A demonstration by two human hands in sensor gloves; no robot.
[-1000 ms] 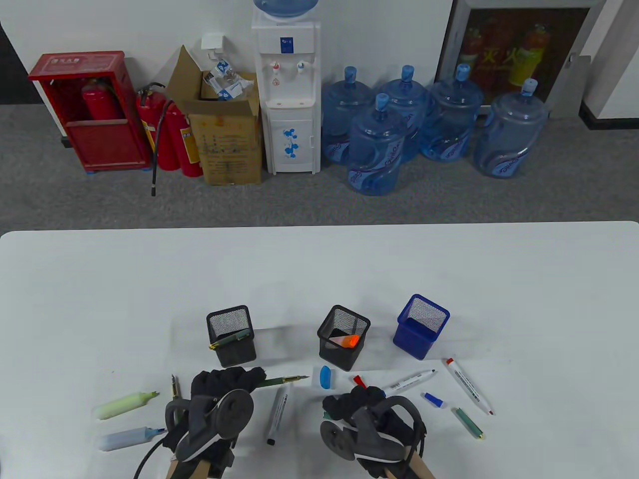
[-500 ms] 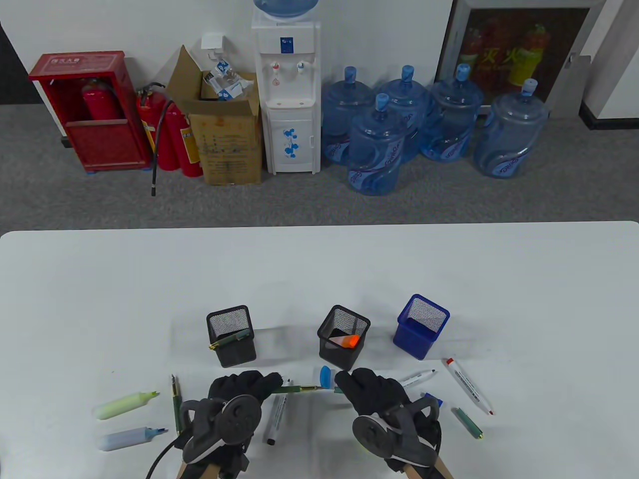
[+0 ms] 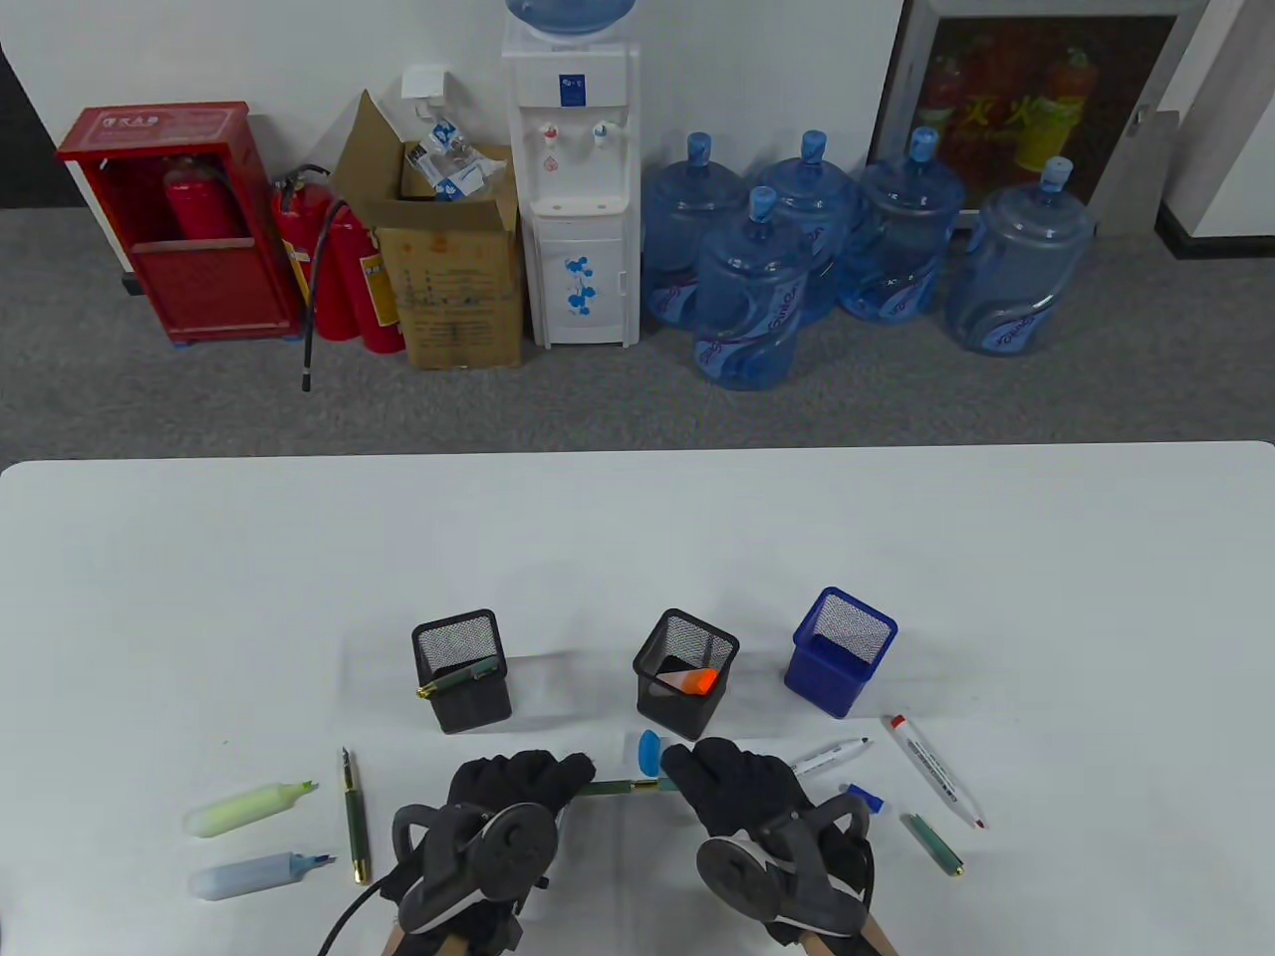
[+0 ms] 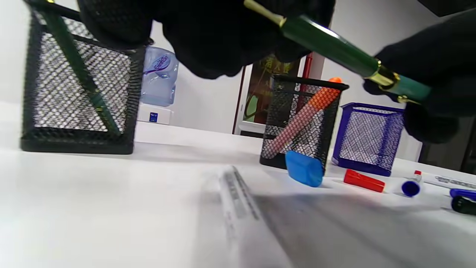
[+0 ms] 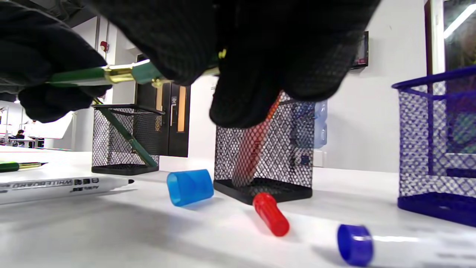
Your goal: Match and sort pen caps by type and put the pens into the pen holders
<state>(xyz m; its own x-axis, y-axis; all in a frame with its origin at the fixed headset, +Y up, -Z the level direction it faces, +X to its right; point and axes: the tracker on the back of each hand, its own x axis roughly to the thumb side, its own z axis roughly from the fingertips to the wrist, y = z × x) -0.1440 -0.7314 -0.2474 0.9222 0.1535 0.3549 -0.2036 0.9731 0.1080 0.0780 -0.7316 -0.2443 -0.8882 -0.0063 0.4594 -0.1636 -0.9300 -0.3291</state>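
Holding a green fountain pen point(image 3: 610, 788) level above the worktop point(image 3: 637, 558), between the two hands and in front of the middle black mesh holder point(image 3: 685, 677). Gripping the barrel with the left hand point(image 3: 518, 787), fingers point(image 4: 208, 41) curled round it. Pinching the matching green cap point(image 4: 407, 89), gold band against the barrel, with the right hand point(image 3: 732, 787), fingers point(image 5: 260, 74) clamped on it; judging the cap as seated or nearly so, the final click not being visible. Risking misalignment: pushing off-axis could jam the nib against the cap's inner wall or bend it. Risking slippage: gloved fingers on a smooth barrel could let the pen drop onto the loose blue cap point(image 5: 189, 187) and red cap point(image 5: 270, 214) lying just below. Leaving the cap half-seated could let it come off on dropping into a holder. Sorting next probably into the left black mesh holder point(image 3: 461, 669), already containing a similar green pen point(image 3: 458, 678); choosing the middle one, with the orange highlighter point(image 3: 687, 682), would mix types.
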